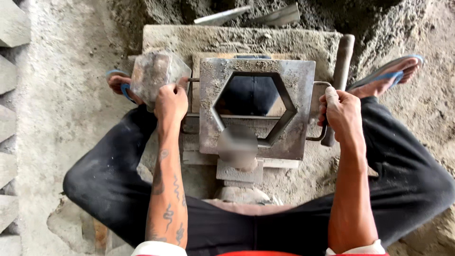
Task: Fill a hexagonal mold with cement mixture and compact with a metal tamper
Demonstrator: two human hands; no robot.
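Hands both busy: my right hand (342, 113) clamps the grey steel hexagon mould's (256, 108) side handle (321, 112), my left hand (171, 102) grips a hexagonal metal tamper (152, 75) left of it. Looks like pressing comes next, needing square alignment.

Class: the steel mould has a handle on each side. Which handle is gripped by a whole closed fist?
The right handle: the right hand wraps around its loop. At the left handle, the left hand only reaches it with fingertips beside a hexagonal block.
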